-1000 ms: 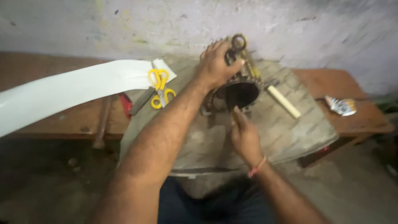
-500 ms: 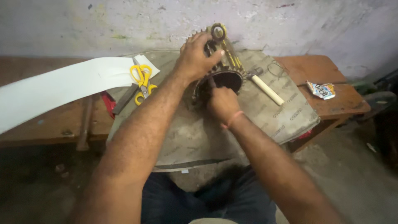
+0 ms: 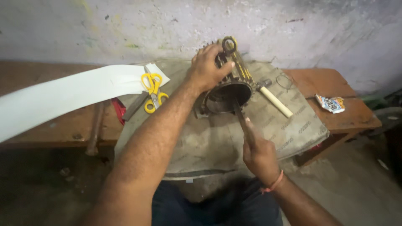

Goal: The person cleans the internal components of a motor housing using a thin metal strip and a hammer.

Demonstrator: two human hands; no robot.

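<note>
Head view, single frame. Item: round metal housing (image 3: 227,97), dark and greasy, lying on its side on a grey woven sack (image 3: 209,142) spread over a low wooden bench (image 3: 343,113), its open mouth turned toward the wearer, just in front of a stained plaster wall (image 3: 125,25). A toothed rim and a ringed, yellow-streaked metal part (image 3: 234,56) rise at its far end; what that part is exactly cannot be told at this angle. Left hand (image 3: 207,69): fingers curled and clamped over the top of the housing, bracing it. Right hand (image 3: 259,152): fingers closed tight round a thin dark rod-like tool (image 3: 240,119), whose tip reaches into the housing's mouth. Handling note, by judgement: the work goes best with the left grip kept firm so the housing does not roll on the sack, the tool held in line with the bore, and pressure applied gradually rather than levered hard against the rim. Surroundings: a hammer with pale handle (image 3: 274,100) just right of the housing on the sack; yellow-handled scissors (image 3: 153,92) to the left, lying partly on a long white strip of sheet (image 3: 63,98); a red object (image 3: 119,111) under the strip's edge; a small printed packet (image 3: 331,103) on the bench, well apart at right.
</note>
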